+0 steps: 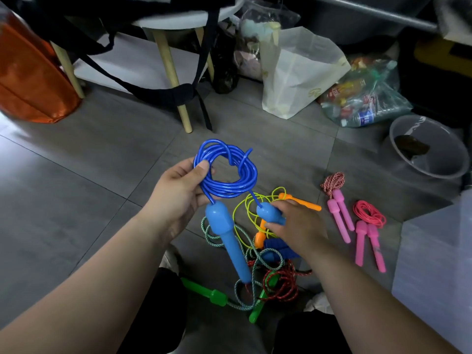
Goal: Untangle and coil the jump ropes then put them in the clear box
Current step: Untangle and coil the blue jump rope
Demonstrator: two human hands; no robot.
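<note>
With the left hand [178, 192] pinching the blue rope coil [229, 175] and the right hand [296, 226] gripping its loose handle [269, 213], clamp the loops firmly while bringing it beside the hanging handle [227, 238].

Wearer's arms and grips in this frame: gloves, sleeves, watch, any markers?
All bare. Left grip and right grip: no gloves, no rings visible, no tape or markers. Left forearm and right forearm are uncovered down to the frame edge, with no sleeve, watch or band in view.
</note>
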